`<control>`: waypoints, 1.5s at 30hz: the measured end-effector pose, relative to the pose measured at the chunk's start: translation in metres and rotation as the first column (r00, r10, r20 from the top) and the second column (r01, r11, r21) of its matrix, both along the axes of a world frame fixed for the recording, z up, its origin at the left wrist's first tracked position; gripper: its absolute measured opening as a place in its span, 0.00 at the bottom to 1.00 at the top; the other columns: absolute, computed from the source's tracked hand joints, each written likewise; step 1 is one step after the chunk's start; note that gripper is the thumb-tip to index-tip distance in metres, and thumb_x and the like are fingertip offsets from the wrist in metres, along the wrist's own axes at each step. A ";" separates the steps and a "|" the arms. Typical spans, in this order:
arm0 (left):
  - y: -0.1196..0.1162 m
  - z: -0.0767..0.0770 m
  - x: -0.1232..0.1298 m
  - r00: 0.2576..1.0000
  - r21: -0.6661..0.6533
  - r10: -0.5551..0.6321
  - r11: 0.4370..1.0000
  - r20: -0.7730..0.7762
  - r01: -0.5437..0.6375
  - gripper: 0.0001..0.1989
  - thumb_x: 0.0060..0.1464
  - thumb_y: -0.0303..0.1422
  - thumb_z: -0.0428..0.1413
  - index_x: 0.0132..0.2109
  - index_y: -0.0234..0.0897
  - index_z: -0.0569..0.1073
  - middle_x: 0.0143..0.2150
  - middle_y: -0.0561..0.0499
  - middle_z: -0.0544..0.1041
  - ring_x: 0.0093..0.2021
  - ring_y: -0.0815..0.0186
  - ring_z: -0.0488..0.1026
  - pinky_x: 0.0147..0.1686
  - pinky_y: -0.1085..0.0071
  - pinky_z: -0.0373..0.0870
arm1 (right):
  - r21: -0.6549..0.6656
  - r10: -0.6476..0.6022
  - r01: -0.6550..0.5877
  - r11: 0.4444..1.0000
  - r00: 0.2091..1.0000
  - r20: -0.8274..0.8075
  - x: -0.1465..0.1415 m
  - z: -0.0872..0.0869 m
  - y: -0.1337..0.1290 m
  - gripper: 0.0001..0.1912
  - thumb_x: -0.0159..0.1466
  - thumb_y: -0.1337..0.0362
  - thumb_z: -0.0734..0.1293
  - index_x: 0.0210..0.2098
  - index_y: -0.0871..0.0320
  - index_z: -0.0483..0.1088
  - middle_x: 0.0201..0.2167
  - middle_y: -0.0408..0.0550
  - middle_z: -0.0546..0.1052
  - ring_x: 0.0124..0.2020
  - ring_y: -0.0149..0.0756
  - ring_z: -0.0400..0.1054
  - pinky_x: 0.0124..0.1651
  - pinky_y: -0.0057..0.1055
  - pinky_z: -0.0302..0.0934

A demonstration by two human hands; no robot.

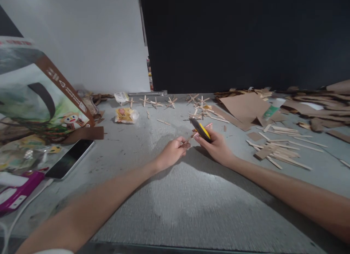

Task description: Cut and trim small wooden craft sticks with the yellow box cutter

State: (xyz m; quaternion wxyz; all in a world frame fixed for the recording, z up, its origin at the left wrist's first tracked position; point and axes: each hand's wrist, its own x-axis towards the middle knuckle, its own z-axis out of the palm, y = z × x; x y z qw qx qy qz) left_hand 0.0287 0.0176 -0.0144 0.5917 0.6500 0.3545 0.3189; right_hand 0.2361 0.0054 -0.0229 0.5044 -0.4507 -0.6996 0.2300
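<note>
My left hand (172, 151), fingers closed in a pinch, holds a small brown piece (186, 144) that looks like a bit of bark or wood. Close by on the right, my right hand (217, 146) is closed around a yellow-and-black utility knife (201, 130), angled up and to the left. Its thumb and fingertip meet at a thin, light sliver between the two hands; what that is cannot be made out. Behind the hands, several crossed-stick stars (171, 102) stand along the back of the table.
Loose wooden sticks (284, 148), brown cardboard (243, 106), a glue stick (273, 108) and bark strips (314, 108) lie to the right. At left are a large printed bag (46, 97), a phone (71, 159), a purple power strip (20, 190) and a small yellow packet (125, 116).
</note>
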 end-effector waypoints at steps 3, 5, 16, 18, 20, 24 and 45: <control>-0.001 0.003 0.000 1.000 0.004 -0.020 1.000 -0.011 0.020 0.19 0.61 0.46 0.62 0.34 0.39 0.65 0.21 0.61 0.60 0.20 0.74 0.53 0.24 0.73 0.48 | -0.008 0.039 -0.039 0.999 0.999 -0.030 -0.002 0.002 -0.002 0.20 0.68 0.45 0.69 0.38 0.56 0.76 0.29 0.44 0.74 0.30 0.36 0.66 0.35 0.32 0.62; -0.001 0.005 0.000 1.000 0.011 -0.028 1.000 -0.003 0.028 0.21 0.60 0.48 0.63 0.33 0.39 0.65 0.21 0.61 0.61 0.20 0.74 0.54 0.24 0.73 0.48 | -0.021 0.046 -0.047 0.999 0.999 -0.023 -0.001 0.002 -0.002 0.20 0.68 0.44 0.69 0.33 0.56 0.74 0.27 0.43 0.71 0.30 0.35 0.63 0.32 0.31 0.60; 0.008 0.001 -0.003 0.980 0.032 0.080 0.996 0.185 -0.087 0.26 0.51 0.55 0.67 0.38 0.36 0.72 0.21 0.59 0.68 0.18 0.74 0.61 0.21 0.73 0.56 | -0.092 0.111 -0.101 0.991 0.987 0.115 -0.001 0.005 -0.005 0.21 0.68 0.46 0.66 0.28 0.56 0.66 0.21 0.39 0.61 0.24 0.30 0.54 0.26 0.29 0.49; 0.009 -0.001 -0.002 0.975 0.057 0.083 0.994 0.206 -0.097 0.27 0.49 0.55 0.68 0.36 0.36 0.72 0.23 0.58 0.70 0.21 0.74 0.62 0.23 0.74 0.58 | -0.078 0.139 -0.128 0.989 0.979 0.151 -0.001 0.004 -0.006 0.20 0.69 0.48 0.66 0.29 0.56 0.67 0.22 0.39 0.63 0.24 0.30 0.55 0.27 0.28 0.50; 0.009 -0.003 -0.001 0.974 0.098 0.075 0.990 0.213 -0.098 0.27 0.47 0.55 0.70 0.35 0.37 0.70 0.25 0.58 0.70 0.23 0.74 0.64 0.25 0.74 0.59 | -0.051 0.169 -0.162 0.985 0.966 0.196 -0.002 0.002 -0.006 0.18 0.70 0.49 0.65 0.30 0.56 0.68 0.23 0.39 0.65 0.24 0.30 0.57 0.28 0.28 0.52; 0.010 -0.007 0.002 0.973 0.148 0.075 0.983 0.217 -0.109 0.28 0.49 0.56 0.68 0.37 0.37 0.70 0.28 0.56 0.73 0.27 0.72 0.68 0.29 0.74 0.64 | -0.014 0.160 -0.162 0.987 0.946 0.282 -0.002 -0.002 -0.004 0.18 0.72 0.49 0.65 0.33 0.56 0.70 0.22 0.40 0.69 0.24 0.31 0.61 0.28 0.27 0.54; 0.002 -0.004 -0.001 0.979 0.073 0.115 0.989 0.168 -0.128 0.32 0.67 0.32 0.56 0.72 0.40 0.53 0.28 0.58 0.75 0.22 0.72 0.69 0.25 0.74 0.63 | 0.364 0.056 -0.250 0.897 0.882 0.468 0.034 -0.009 0.020 0.22 0.76 0.62 0.61 0.67 0.50 0.71 0.41 0.54 0.76 0.41 0.44 0.71 0.44 0.42 0.70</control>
